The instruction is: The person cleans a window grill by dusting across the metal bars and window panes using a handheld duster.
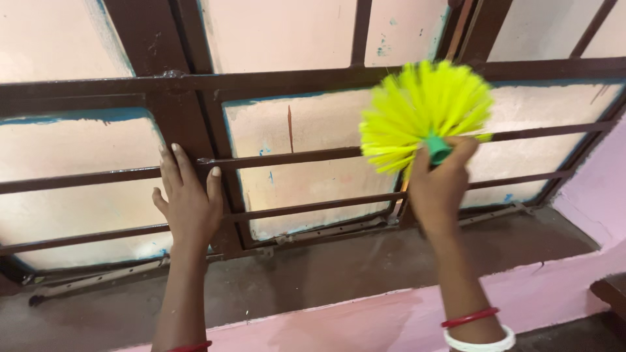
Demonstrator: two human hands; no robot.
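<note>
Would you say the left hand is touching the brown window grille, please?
Touching. The head view shows the left hand laid flat, palm and fingers spread, against the brown window grille, overlapping its horizontal bars with no gap visible.

Place: home interior | Evidence: brown barred window grille (287, 160) over frosted panes (306, 163), dusty sill (339, 267), pink painted wall (391, 322)

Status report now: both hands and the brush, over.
Left hand open, flat against the brown window bars. Right hand shut on green handle of round yellow brush, bristles at the grille. Nothing between brush and bars.
</note>
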